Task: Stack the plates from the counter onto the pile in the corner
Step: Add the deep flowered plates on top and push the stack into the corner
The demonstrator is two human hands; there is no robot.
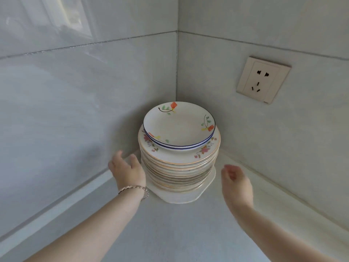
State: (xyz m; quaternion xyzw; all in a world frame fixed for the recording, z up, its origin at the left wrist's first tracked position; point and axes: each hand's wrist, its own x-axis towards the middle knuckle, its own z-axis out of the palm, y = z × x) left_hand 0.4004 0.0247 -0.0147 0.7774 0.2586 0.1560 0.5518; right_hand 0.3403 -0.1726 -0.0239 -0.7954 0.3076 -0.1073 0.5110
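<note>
A tall pile of plates [179,167] stands in the corner of the white counter [179,233]. Most are gold-rimmed with flower prints. Two smaller blue-rimmed plates [178,125] with orange flowers lie on top. The pile rests on a wider white octagonal plate [181,197]. My left hand [127,169], with a bracelet on the wrist, is beside the pile's left side, fingers apart, holding nothing. My right hand [236,182] hovers to the right of the pile, a gap away, fingers loosely curled and empty.
Grey tiled walls meet right behind the pile. A beige wall socket [263,79] sits on the right wall above counter height. A raised white ledge [264,178] runs along both walls.
</note>
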